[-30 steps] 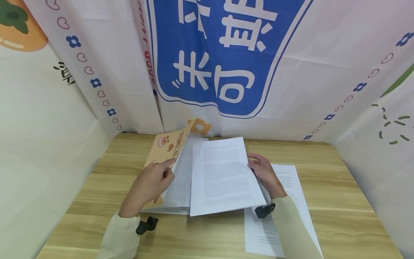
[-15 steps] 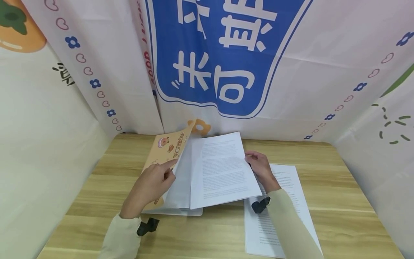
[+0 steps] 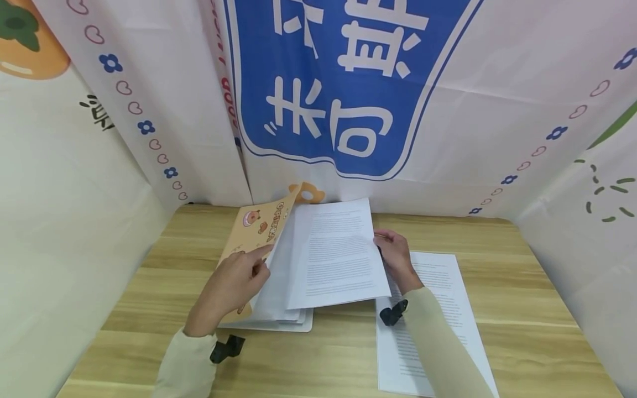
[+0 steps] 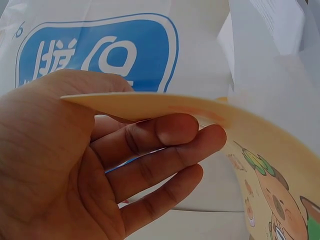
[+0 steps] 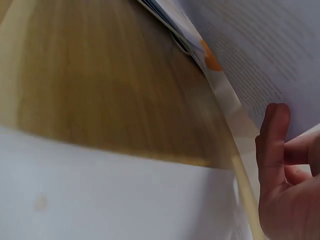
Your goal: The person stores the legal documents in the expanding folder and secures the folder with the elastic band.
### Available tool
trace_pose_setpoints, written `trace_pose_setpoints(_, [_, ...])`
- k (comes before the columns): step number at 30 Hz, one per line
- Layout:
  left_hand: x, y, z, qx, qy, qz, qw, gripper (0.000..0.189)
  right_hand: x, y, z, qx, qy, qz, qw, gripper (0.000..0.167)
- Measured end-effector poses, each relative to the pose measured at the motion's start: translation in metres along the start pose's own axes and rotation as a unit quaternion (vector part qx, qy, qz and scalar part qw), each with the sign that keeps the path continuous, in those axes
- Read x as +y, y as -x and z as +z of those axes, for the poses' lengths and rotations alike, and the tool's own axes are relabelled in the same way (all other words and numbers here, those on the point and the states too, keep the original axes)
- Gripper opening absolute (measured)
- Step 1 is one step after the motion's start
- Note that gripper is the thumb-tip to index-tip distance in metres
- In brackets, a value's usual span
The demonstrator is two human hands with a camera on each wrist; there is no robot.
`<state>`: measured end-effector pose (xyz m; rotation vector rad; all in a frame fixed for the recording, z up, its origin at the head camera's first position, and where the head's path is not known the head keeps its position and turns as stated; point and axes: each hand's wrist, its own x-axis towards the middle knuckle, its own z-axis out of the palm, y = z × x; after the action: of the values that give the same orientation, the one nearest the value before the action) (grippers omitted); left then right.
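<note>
A folder with a tan cartoon cover [image 3: 256,221] stands half opened on the table. My left hand [image 3: 234,282] holds that cover up by its edge; in the left wrist view the cover passes between the thumb and the curled fingers [image 4: 175,130]. My right hand [image 3: 395,257] pinches the right edge of some printed sheets [image 3: 340,251], tilted over the folder's inner side. In the right wrist view fingers [image 5: 272,145] lie against the printed paper [image 5: 245,55]. White inner leaves [image 3: 283,293] show between cover and sheets.
Another printed stack [image 3: 448,320] lies flat at the right, partly under the right forearm. The wooden table [image 3: 522,309] is bounded by a hanging cloth [image 3: 438,166] at the back and sides. Black wrist cameras [image 3: 226,349] sit at both cuffs.
The printed sheets and my right hand have shifted left and away from me, deeper over the folder. More of the folder's lower edge shows. My left hand stays in place.
</note>
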<state>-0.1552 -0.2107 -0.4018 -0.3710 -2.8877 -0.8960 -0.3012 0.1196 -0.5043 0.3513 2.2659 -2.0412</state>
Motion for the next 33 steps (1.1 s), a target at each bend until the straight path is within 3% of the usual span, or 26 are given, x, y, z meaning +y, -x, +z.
trace_pose_setpoints(12, [0.001, 0.0, 0.0, 0.003, -0.001, 0.007, 1.0, 0.046, 0.001, 0.009, 0.005, -0.015, 0.0, 0.029, 0.9995, 0.034])
trace_pose_setpoints(33, [0.001, -0.001, -0.001, 0.006, 0.002, 0.018, 0.9998, 0.044, 0.006, 0.01, 0.006, -0.023, 0.008, 0.011, 0.9996, 0.029])
